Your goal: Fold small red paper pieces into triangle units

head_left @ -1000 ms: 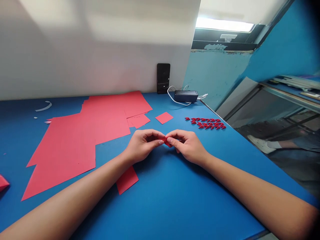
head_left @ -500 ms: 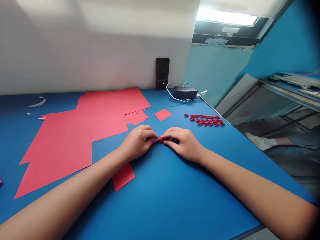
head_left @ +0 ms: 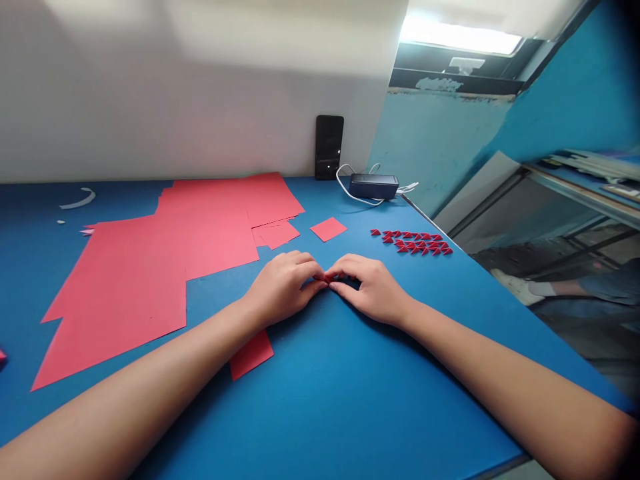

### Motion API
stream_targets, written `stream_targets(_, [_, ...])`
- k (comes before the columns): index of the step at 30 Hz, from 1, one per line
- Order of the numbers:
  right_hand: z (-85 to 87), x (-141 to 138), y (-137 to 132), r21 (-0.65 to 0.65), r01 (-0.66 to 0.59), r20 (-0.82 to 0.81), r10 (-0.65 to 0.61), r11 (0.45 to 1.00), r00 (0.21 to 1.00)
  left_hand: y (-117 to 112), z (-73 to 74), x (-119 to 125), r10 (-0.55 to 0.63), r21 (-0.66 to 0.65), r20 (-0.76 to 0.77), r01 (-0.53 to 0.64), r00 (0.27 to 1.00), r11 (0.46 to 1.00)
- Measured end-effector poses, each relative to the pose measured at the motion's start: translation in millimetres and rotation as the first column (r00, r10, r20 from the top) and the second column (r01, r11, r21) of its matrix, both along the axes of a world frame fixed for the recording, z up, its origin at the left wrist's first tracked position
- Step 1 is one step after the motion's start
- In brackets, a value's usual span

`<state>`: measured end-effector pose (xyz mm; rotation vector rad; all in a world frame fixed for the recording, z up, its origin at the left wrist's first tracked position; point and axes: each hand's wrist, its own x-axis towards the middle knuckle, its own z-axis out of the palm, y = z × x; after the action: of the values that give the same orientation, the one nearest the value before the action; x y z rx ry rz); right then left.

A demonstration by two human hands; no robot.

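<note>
A small folded piece of red paper (head_left: 327, 279) is pinched between both hands just above the blue table (head_left: 350, 400); fingers cover most of it. My left hand (head_left: 284, 283) grips its left side, and my right hand (head_left: 367, 287) closes on its right side, the fingertips almost meeting. Under my left forearm lies a red paper piece (head_left: 253, 355), partly hidden. Beyond the hands rests a flat red paper square (head_left: 329, 229). Several small folded red triangles (head_left: 417, 247) lie in rows to the right.
Large overlapping red sheets (head_left: 135, 280) cover the table's left side. A black phone (head_left: 329, 148) leans on the wall, beside a dark box (head_left: 373, 187) with white cables. White paper scraps (head_left: 80, 199) lie far left. Another person's foot (head_left: 523, 287) shows beyond the right edge.
My left fingertips have moved right, closer to the right ones. The folded paper's points, which stuck out between the fingers, are now mostly covered. The view has shifted slightly.
</note>
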<state>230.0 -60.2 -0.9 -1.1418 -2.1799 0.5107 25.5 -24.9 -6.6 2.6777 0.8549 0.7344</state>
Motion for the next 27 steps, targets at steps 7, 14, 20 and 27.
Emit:
stream_targets(7, [1.6, -1, 0, -0.002, 0.002, 0.023, -0.002, 1.000, 1.000, 4, -3.9, 2, 0.022, -0.024, 0.039, -0.021, 0.999, 0.999])
stream_targets(14, [0.7, 0, 3, -0.036, -0.019, 0.011, 0.020, 0.999, 1.000, 1, -3.6, 4, 0.145, -0.009, 0.041, -0.145, 0.989, 0.989])
stream_targets(20, [2.6, -1, 3, -0.086, 0.006, 0.015, -0.005, 0.996, 1.000, 5, -4.6, 1, 0.116, 0.015, 0.022, -0.117, 0.993, 0.993])
stream_targets(27, [3.2, -5, 1, -0.006, 0.033, 0.059, -0.032, 0.999, 0.998, 13, -2.5, -3, 0.004, -0.117, 0.080, 0.005, 0.997, 0.993])
